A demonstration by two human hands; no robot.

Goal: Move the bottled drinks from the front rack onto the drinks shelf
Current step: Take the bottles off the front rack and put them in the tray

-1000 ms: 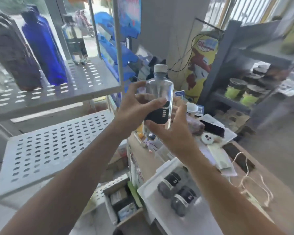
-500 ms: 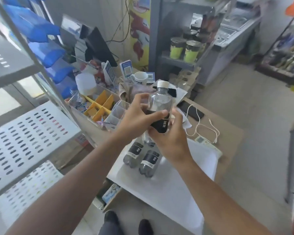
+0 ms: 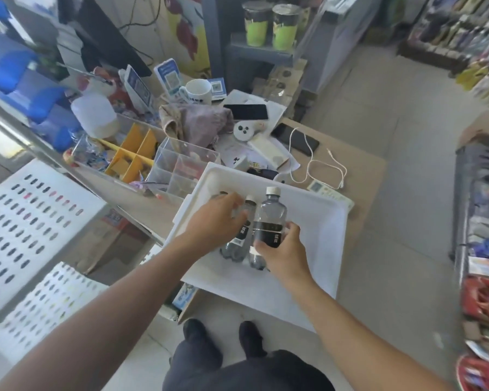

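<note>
Head camera looks straight down over a white tray (image 3: pixel 316 238) sitting on a wooden counter (image 3: pixel 364 176), and both hands are in it. The right hand (image 3: pixel 283 253) grips a clear bottle (image 3: pixel 270 221) with a white cap and a black label, fingers wrapped round the lower body, bottle standing nearly upright over the tray. The left hand (image 3: pixel 215 221) reaches in just beside it, fingers curved down over a lying bottle (image 3: pixel 239 238) with the same black label; whether it has actually closed round that bottle, I cannot tell, the hand covers the contact. A third bottle (image 3: pixel 256 259) lies under the right hand, mostly hidden. Beyond the tray the counter is crowded: a white mug (image 3: pixel 198 91), a clear acrylic organiser (image 3: pixel 181 165), yellow dividers (image 3: pixel 133 156), a crumpled cloth (image 3: pixel 201 122), two dark phones (image 3: pixel 249 112), a white cable (image 3: pixel 319 165). Perforated metal shelves (image 3: pixel 26 227) stand to the left. Dark shoes (image 3: pixel 223 334) show on the tiled floor (image 3: pixel 407 277) below.
</note>
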